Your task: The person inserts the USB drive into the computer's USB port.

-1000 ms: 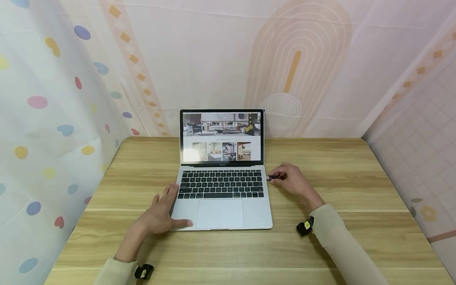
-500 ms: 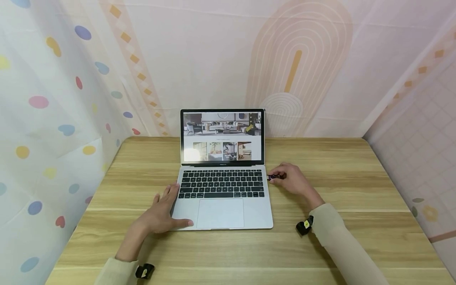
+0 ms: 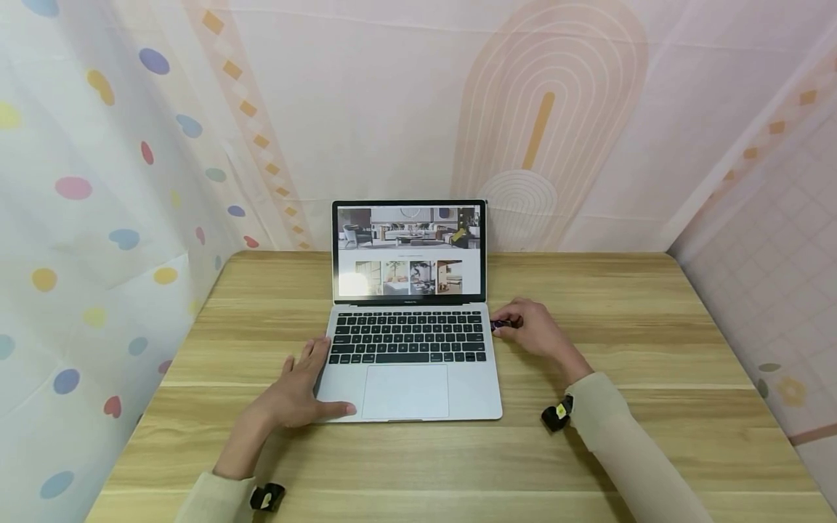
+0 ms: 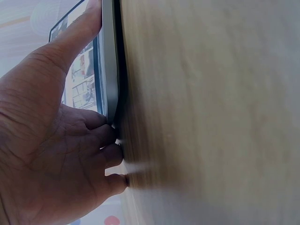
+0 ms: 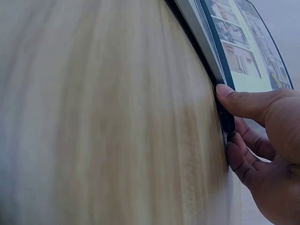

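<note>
An opened silver laptop [image 3: 405,392] stands on the wooden table with its screen lit. My left hand [image 3: 294,392] rests at the laptop's left front corner. Its thumb lies on the palm rest and its other fingers are spread along the left side, touching the edge. With thumb and fingers, my right hand [image 3: 536,330] pinches a small dark USB flash drive [image 3: 500,325] against the laptop's right side. In the right wrist view the dark drive [image 5: 226,117] shows between thumb and fingers, partly covered. The port itself is hidden from every view.
The wood-grain table [image 3: 418,465] spreads around the laptop on all sides. Behind it hangs a patterned cloth [image 3: 392,109], and a dotted cloth [image 3: 98,254] runs along the left. Black wrist cameras sit by both sleeves, the right one [image 3: 557,415] close to the tabletop.
The flash drive has moved slightly left in my right hand; its metal plug, visible beside the laptop a second ago, is now out of sight. My left hand stays on the laptop.
</note>
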Available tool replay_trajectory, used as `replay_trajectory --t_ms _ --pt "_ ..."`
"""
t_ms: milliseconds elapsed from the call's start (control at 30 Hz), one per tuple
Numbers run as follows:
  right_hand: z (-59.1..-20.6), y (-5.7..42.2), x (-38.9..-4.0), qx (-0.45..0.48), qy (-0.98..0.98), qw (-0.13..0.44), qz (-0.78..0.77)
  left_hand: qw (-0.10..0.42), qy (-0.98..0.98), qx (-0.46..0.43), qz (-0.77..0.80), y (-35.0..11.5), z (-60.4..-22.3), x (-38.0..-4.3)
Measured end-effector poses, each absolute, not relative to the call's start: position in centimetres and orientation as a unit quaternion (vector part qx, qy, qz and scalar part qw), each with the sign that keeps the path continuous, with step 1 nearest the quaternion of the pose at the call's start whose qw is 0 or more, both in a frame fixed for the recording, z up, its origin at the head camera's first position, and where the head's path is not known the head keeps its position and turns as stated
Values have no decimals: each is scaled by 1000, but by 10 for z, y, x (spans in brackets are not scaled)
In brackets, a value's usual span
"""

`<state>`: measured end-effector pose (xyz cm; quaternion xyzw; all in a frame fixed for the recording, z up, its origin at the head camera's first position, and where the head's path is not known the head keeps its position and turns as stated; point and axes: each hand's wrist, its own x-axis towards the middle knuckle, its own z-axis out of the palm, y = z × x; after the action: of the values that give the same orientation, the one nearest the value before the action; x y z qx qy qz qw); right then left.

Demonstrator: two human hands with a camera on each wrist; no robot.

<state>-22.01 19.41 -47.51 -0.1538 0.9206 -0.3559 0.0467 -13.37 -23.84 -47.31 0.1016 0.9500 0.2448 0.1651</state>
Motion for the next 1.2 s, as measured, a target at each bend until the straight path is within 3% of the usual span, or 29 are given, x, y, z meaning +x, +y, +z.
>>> replay_trajectory --t_ms 633,1200 --pt "-472 206 -214 -157 909 50 -382 144 961 108 212 -243 -466 -137" --pt "-453 246 -197 -149 925 16 -350 35 976 118 179 -254 -455 -163"
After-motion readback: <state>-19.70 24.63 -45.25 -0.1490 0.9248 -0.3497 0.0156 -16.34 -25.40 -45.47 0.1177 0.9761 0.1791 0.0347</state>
